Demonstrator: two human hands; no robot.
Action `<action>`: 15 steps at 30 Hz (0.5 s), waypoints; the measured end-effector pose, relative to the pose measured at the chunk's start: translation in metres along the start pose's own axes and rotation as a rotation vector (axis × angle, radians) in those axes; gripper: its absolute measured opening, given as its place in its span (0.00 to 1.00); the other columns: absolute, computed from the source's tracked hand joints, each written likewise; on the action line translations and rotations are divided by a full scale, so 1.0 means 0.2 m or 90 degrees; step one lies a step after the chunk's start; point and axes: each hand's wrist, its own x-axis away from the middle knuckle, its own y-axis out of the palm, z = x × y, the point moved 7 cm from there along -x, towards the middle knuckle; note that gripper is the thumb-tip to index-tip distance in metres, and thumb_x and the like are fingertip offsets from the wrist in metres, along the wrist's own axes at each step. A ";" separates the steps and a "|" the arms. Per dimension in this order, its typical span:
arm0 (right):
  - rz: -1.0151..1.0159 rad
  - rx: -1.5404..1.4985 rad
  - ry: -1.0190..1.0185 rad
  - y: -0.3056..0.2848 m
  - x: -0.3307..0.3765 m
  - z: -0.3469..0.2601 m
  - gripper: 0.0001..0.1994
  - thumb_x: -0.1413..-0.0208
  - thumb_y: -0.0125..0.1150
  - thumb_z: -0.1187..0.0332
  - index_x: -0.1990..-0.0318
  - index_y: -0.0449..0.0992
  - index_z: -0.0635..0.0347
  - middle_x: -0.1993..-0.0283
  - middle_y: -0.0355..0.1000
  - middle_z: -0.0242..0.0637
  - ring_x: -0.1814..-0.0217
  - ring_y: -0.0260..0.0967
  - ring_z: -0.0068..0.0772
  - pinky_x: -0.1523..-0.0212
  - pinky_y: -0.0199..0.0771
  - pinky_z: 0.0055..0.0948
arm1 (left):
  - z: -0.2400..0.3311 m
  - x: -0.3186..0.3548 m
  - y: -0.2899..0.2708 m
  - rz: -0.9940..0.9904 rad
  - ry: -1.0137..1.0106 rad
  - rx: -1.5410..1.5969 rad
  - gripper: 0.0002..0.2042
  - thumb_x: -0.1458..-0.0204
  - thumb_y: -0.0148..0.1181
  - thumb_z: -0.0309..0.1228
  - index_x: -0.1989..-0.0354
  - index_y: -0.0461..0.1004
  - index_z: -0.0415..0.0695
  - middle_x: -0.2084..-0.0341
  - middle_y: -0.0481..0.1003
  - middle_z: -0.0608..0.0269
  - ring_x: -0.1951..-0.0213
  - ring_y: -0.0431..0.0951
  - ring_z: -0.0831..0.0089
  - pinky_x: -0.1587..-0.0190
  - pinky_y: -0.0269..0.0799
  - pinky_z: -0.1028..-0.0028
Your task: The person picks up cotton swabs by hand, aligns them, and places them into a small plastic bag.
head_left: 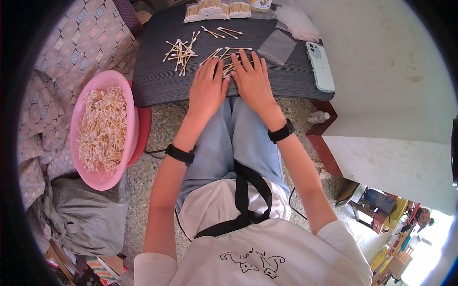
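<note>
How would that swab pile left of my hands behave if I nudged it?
The swab pile looks light, just thin sticks with small cotton tips, so it should slide easily. Crossed sticks may catch and drag each other, while outer ones could roll loose.

Cotton swabs (180,53) look wooden-stemmed and fluffy-tipped; the desk (160,88) is matt and grained, the basin (130,119) smooth plastic, the bag (277,46) thin, clear plastic.
</note>
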 end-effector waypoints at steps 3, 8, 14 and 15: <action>0.028 -0.011 0.007 -0.01 -0.01 -0.01 0.19 0.43 0.52 0.66 0.45 0.69 0.61 0.38 0.62 0.42 0.36 0.57 0.47 0.35 0.51 0.50 | 0.01 -0.01 0.00 0.008 -0.002 -0.031 0.19 0.44 0.52 0.32 0.48 0.67 0.33 0.47 0.66 0.50 0.42 0.64 0.55 0.39 0.58 0.59; 0.065 -0.081 0.018 -0.05 -0.02 0.03 0.12 0.48 0.56 0.70 0.58 0.77 0.66 0.50 0.72 0.42 0.43 0.66 0.40 0.37 0.58 0.43 | -0.01 -0.01 0.02 0.008 -0.005 -0.073 0.21 0.45 0.52 0.37 0.49 0.68 0.34 0.48 0.66 0.52 0.41 0.63 0.59 0.37 0.54 0.57; 0.121 -0.026 -0.006 -0.11 0.02 0.03 0.10 0.49 0.57 0.71 0.61 0.78 0.65 0.54 0.75 0.43 0.49 0.71 0.40 0.43 0.66 0.38 | -0.01 -0.01 0.03 0.020 -0.001 -0.095 0.20 0.45 0.52 0.37 0.49 0.69 0.34 0.47 0.66 0.52 0.41 0.63 0.59 0.37 0.54 0.58; 0.121 -0.026 -0.006 -0.11 0.03 0.03 0.10 0.49 0.57 0.71 0.61 0.78 0.65 0.54 0.75 0.43 0.49 0.71 0.40 0.43 0.66 0.38 | -0.01 -0.01 0.03 0.020 -0.002 -0.095 0.20 0.45 0.52 0.37 0.49 0.69 0.34 0.47 0.66 0.52 0.41 0.63 0.59 0.37 0.54 0.58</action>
